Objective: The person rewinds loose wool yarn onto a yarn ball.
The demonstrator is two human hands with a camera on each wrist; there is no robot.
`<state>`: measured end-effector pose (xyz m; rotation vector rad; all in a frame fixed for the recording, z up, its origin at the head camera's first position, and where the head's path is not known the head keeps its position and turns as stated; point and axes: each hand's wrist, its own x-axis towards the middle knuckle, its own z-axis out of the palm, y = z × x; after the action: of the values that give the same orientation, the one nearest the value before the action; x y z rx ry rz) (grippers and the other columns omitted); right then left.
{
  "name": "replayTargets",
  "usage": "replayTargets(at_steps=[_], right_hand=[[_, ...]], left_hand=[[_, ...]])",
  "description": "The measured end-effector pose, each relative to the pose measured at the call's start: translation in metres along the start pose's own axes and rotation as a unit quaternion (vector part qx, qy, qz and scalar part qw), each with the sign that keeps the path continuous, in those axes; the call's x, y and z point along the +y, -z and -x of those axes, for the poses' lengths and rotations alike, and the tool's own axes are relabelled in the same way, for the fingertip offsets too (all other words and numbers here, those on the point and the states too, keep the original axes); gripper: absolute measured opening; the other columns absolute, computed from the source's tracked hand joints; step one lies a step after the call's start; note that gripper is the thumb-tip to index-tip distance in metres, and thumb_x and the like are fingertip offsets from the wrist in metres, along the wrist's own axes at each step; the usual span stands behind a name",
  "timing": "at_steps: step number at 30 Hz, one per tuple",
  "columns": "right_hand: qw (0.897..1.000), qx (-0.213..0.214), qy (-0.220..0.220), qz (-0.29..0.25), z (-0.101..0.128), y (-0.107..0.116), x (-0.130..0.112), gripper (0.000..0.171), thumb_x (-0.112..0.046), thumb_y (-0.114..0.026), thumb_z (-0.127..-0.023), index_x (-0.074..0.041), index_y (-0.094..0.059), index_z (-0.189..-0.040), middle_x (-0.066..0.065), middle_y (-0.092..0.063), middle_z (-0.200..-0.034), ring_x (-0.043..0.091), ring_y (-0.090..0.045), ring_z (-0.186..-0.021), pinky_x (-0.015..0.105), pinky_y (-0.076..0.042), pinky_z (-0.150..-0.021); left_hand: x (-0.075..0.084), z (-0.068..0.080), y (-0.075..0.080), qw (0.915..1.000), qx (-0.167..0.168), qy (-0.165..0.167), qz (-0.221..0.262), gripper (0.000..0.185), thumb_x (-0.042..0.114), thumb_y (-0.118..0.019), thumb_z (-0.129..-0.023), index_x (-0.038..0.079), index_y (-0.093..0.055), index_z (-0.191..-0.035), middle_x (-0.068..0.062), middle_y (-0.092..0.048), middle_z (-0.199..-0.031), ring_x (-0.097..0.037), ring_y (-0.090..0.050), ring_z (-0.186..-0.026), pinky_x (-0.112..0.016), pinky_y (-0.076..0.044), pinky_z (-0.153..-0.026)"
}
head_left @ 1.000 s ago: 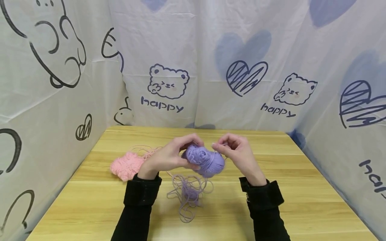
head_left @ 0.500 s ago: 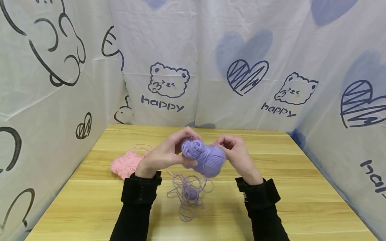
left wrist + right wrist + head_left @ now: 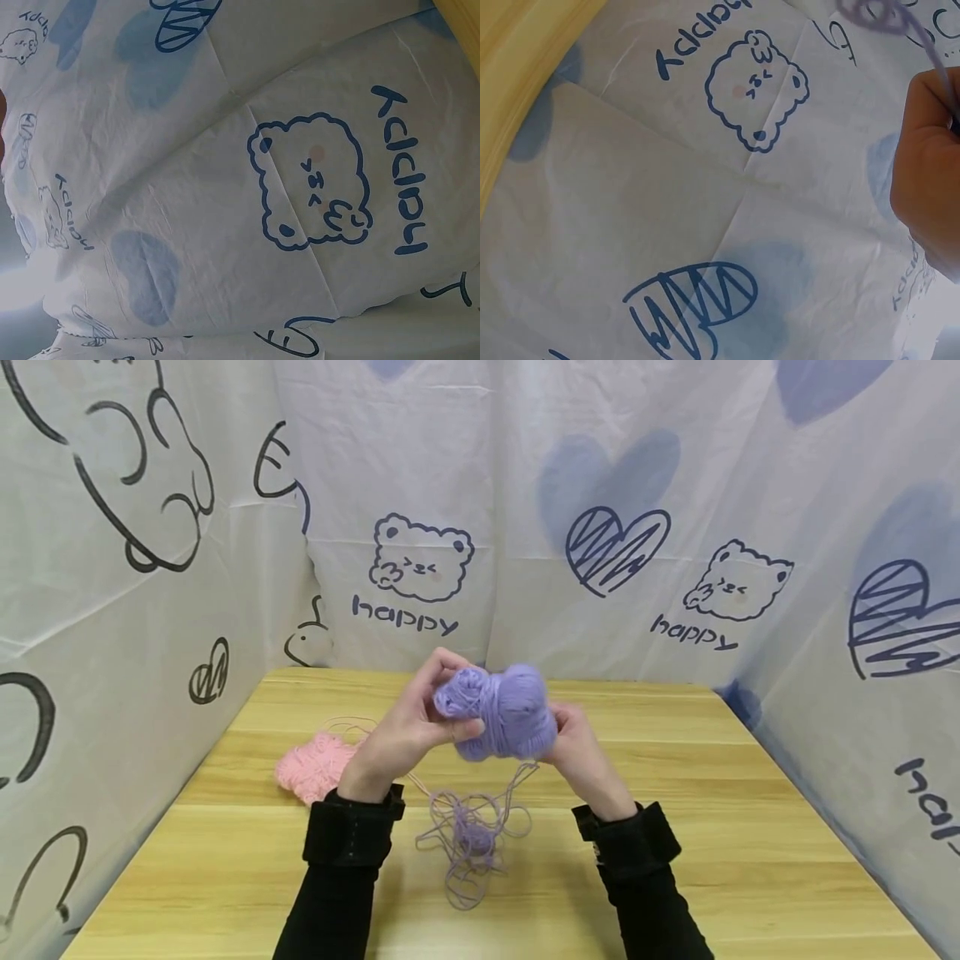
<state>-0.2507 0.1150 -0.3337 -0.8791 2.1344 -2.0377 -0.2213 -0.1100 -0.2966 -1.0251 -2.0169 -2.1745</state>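
Observation:
A purple skein of yarn (image 3: 517, 710) is held up over the table in the head view. My left hand (image 3: 405, 731) grips its left end, thumb across the front and fingers behind. At the skein's right side is my right hand (image 3: 581, 756), its fingertips hidden behind the yarn. In the right wrist view, a strand of purple yarn (image 3: 935, 60) runs into the curled fingers of that hand (image 3: 930, 172). Below, a loose tangle of purple yarn (image 3: 474, 839) lies on the table, and a strand rises from it toward the skein.
A pink skein of yarn (image 3: 313, 768) lies on the wooden table (image 3: 712, 827) left of my left wrist, with loose pink strands trailing behind it. White printed curtains (image 3: 517, 610) enclose the table's back and sides. The left wrist view shows mostly curtain.
Both hands have raised the purple skein and turned it. My right hand has moved in from beside the skein to behind its right end. A strand now lifts off the tangle.

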Motion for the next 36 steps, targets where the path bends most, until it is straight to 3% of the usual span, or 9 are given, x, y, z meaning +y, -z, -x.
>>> replayTargets(at_steps=[3, 5, 9, 16, 25, 29, 36], right_hand=[[1.000, -0.015, 0.000, 0.012, -0.001, -0.002, 0.002, 0.028, 0.003, -0.051, -0.089, -0.016, -0.049, -0.067, -0.010, -0.037, -0.057, 0.005, -0.033, -0.050, 0.021, -0.029, -0.048], [0.999, -0.028, 0.000, 0.015, -0.001, -0.003, 0.002, 0.025, -0.004, -0.052, -0.095, -0.012, -0.050, -0.070, -0.009, -0.033, -0.055, 0.006, -0.028, -0.049, 0.023, -0.025, -0.047], [0.999, -0.048, -0.008, 0.021, -0.001, -0.005, 0.000, 0.016, -0.014, -0.055, -0.098, -0.005, -0.060, -0.085, -0.007, -0.033, -0.056, 0.008, -0.027, -0.048, 0.025, -0.024, -0.046], [0.997, -0.055, -0.003, 0.051, 0.001, -0.005, -0.002, 0.024, -0.016, -0.057, -0.097, 0.005, -0.060, -0.086, -0.004, -0.030, -0.055, 0.013, -0.025, -0.047, 0.028, -0.023, -0.045], [0.995, -0.057, 0.013, 0.084, 0.004, -0.002, -0.011, 0.022, -0.017, -0.057, -0.097, 0.003, -0.066, -0.100, -0.003, -0.035, -0.059, 0.012, -0.031, -0.051, 0.028, -0.028, -0.047], [0.995, -0.043, 0.029, 0.082, 0.007, 0.000, -0.015, 0.021, -0.016, -0.057, -0.097, 0.004, -0.065, -0.101, -0.003, -0.036, -0.062, 0.013, -0.031, -0.051, 0.029, -0.029, -0.048], [0.997, 0.001, 0.044, 0.071, 0.013, 0.004, -0.023, 0.017, -0.013, -0.059, -0.095, 0.003, -0.064, -0.098, -0.004, -0.040, -0.063, 0.012, -0.034, -0.053, 0.028, -0.032, -0.048]], left_hand=[[0.000, -0.001, 0.000, 0.9992, 0.036, -0.015, -0.003, 0.046, -0.005, -0.068, -0.082, 0.018, -0.043, -0.114, -0.003, -0.060, -0.109, -0.018, -0.063, -0.098, -0.038, -0.057, -0.085], [0.000, -0.001, 0.000, 0.9978, 0.063, -0.017, -0.007, 0.045, -0.003, -0.068, -0.083, 0.018, -0.042, -0.114, -0.004, -0.058, -0.111, -0.018, -0.063, -0.100, -0.038, -0.056, -0.087], [-0.003, -0.004, -0.001, 0.9942, 0.105, -0.020, -0.012, 0.045, -0.002, -0.067, -0.085, 0.015, -0.040, -0.117, -0.011, -0.055, -0.118, -0.024, -0.063, -0.106, -0.045, -0.055, -0.091], [-0.010, -0.009, -0.002, 0.9887, 0.142, -0.028, -0.039, 0.044, -0.002, -0.067, -0.086, 0.010, -0.037, -0.117, -0.016, -0.052, -0.122, -0.030, -0.060, -0.113, -0.045, -0.054, -0.094], [-0.016, -0.014, -0.004, 0.9827, 0.146, -0.041, -0.107, 0.046, -0.003, -0.070, -0.083, 0.002, -0.036, -0.113, -0.016, -0.052, -0.113, -0.027, -0.061, -0.105, -0.041, -0.057, -0.088], [-0.017, -0.016, -0.004, 0.9752, 0.146, -0.042, -0.161, 0.047, -0.001, -0.074, -0.080, 0.002, -0.039, -0.111, -0.017, -0.054, -0.112, -0.029, -0.061, -0.104, -0.041, -0.056, -0.089], [-0.023, -0.016, -0.007, 0.9677, 0.103, -0.035, -0.228, 0.048, 0.000, -0.076, -0.077, 0.006, -0.045, -0.112, -0.017, -0.057, -0.116, -0.032, -0.061, -0.106, -0.034, -0.060, -0.074]])
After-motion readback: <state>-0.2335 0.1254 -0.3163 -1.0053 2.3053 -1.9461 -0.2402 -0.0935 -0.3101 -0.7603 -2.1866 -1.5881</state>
